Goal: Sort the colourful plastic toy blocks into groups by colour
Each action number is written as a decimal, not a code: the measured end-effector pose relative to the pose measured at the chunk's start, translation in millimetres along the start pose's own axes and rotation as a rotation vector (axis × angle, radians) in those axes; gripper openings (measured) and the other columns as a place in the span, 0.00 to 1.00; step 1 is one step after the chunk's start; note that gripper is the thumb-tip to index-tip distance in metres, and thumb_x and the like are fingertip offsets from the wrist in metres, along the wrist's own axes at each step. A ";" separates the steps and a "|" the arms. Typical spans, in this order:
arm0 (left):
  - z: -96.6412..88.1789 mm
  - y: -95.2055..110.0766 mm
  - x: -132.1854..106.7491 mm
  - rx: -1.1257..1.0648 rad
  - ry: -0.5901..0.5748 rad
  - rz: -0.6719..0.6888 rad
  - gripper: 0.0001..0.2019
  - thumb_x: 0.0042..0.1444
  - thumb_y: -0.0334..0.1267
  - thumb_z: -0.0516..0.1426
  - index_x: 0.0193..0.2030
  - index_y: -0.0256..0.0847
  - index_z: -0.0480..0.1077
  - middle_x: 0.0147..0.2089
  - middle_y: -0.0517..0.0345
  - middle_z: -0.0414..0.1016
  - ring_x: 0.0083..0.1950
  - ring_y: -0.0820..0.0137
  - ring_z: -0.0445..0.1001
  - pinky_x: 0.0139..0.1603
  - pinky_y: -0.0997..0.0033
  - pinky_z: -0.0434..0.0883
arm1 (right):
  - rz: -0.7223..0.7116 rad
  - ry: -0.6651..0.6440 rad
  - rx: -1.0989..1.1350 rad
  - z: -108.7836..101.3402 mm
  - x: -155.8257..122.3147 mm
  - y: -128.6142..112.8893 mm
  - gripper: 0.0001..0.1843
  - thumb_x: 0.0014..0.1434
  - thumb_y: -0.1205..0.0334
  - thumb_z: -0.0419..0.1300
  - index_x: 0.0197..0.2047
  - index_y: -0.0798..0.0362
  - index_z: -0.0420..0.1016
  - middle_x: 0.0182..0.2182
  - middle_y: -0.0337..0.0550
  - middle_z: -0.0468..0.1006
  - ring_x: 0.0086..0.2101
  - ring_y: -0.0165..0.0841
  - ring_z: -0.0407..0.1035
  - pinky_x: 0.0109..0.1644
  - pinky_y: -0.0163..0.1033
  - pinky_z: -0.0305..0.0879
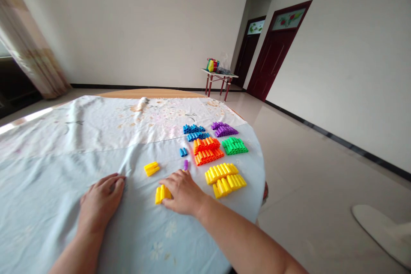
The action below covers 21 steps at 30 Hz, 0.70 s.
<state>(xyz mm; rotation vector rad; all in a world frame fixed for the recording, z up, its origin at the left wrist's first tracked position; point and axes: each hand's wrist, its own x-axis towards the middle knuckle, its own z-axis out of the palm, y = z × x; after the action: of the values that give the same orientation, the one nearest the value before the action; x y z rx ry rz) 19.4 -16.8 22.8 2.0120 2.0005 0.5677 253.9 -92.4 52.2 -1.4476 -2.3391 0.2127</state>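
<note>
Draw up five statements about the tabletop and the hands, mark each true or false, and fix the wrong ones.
1. The right hand touches a small yellow group. True.
2. The left hand holds a blue piece. False: it rests on the light-blue cloth, and no piece shows in it.
3. The green stack lies to the right of the orange stack in the picture. True.
4. The purple stack is nearer the person than the large yellow stack. False: it is farther away.
5. A lone purple piece lies just beyond the right hand. True.
</note>
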 end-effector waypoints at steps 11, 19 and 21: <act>6.7 -6.5 7.8 0.019 -0.027 -0.007 0.23 0.57 0.52 0.42 0.46 0.44 0.71 0.57 0.54 0.68 0.58 0.58 0.62 0.58 0.56 0.59 | -0.063 -0.019 0.075 -30.2 -35.1 11.9 0.22 0.49 0.57 0.62 0.49 0.51 0.69 0.41 0.43 0.72 0.46 0.37 0.61 0.53 0.42 0.55; 7.9 -7.4 6.6 0.033 -0.012 -0.008 0.23 0.56 0.52 0.42 0.46 0.45 0.72 0.57 0.55 0.68 0.57 0.58 0.64 0.57 0.56 0.61 | 0.134 -0.023 0.027 -94.1 -93.7 61.4 0.23 0.50 0.65 0.61 0.51 0.50 0.68 0.47 0.42 0.72 0.50 0.35 0.60 0.56 0.42 0.53; 7.9 -7.8 6.4 0.044 -0.018 -0.003 0.24 0.56 0.52 0.41 0.46 0.45 0.71 0.57 0.56 0.68 0.57 0.59 0.64 0.57 0.57 0.60 | 0.181 -0.034 0.012 -99.6 -103.1 71.2 0.23 0.50 0.66 0.61 0.51 0.50 0.68 0.48 0.42 0.72 0.50 0.36 0.60 0.56 0.43 0.54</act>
<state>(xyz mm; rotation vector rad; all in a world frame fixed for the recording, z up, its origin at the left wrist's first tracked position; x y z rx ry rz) 15.8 -9.4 13.0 2.0317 2.0220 0.5081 393.2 -158.1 95.9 -1.6633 -2.2283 0.3018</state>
